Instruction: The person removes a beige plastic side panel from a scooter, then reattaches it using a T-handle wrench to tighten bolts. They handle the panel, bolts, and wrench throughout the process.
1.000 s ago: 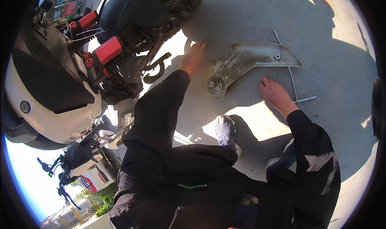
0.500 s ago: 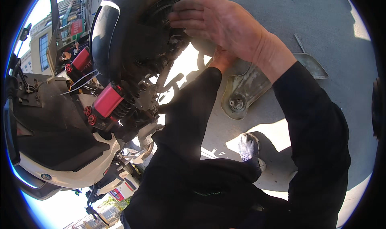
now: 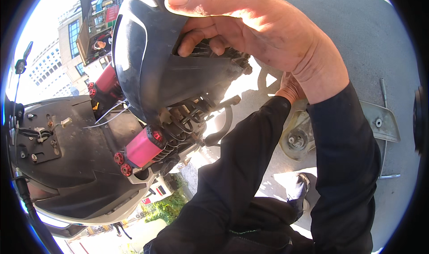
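My right hand (image 3: 272, 35) is raised close to view beside the scooter's curved black fender (image 3: 174, 82). Its thumb stretches out to the left and its fingers bend loosely, with a gap between thumb and fingers and nothing seen in them. The fingertips overlap the fender's edge; whether they touch it I cannot tell. Farther down, my left hand (image 3: 291, 88) reaches away from me, its fingers hidden behind my right wrist. Red-pink shock absorbers (image 3: 144, 147) with dark coil springs flank the fender.
On the grey ground at right lie a dull metal casing cover (image 3: 296, 140), partly behind my right sleeve, and a thin metal rod tool (image 3: 383, 158). My shoe (image 3: 297, 189) stands near them. The scooter's black tail section (image 3: 67, 151) fills the left. A person (image 3: 99, 45) appears far behind.
The view has shifted, and more of the fender and tail section shows. My right hand has come closer, its straight fingers now bent and its thumb farther out. My left hand remains partly hidden.
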The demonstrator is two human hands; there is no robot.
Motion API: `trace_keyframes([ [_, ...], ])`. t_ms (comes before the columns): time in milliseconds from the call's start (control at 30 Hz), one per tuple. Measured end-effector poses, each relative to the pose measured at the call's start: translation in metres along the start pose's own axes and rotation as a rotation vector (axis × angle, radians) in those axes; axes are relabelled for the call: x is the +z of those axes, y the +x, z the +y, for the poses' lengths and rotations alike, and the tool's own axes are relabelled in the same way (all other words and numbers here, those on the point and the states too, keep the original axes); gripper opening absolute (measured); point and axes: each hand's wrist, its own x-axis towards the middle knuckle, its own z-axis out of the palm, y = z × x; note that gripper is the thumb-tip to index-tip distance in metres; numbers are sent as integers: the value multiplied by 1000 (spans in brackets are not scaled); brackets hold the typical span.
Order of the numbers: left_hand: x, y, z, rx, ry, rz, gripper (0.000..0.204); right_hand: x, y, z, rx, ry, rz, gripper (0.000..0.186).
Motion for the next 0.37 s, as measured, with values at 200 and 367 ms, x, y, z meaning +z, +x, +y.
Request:
trace_keyframes([
  [200, 3, 3, 7, -374, -2794, 302, 71, -3, 9, 36, -109, 45, 46, 51],
  [367, -4, 4, 0, -413, -3895, 291, 70, 9, 4, 38, -181, -15, -18, 67],
])
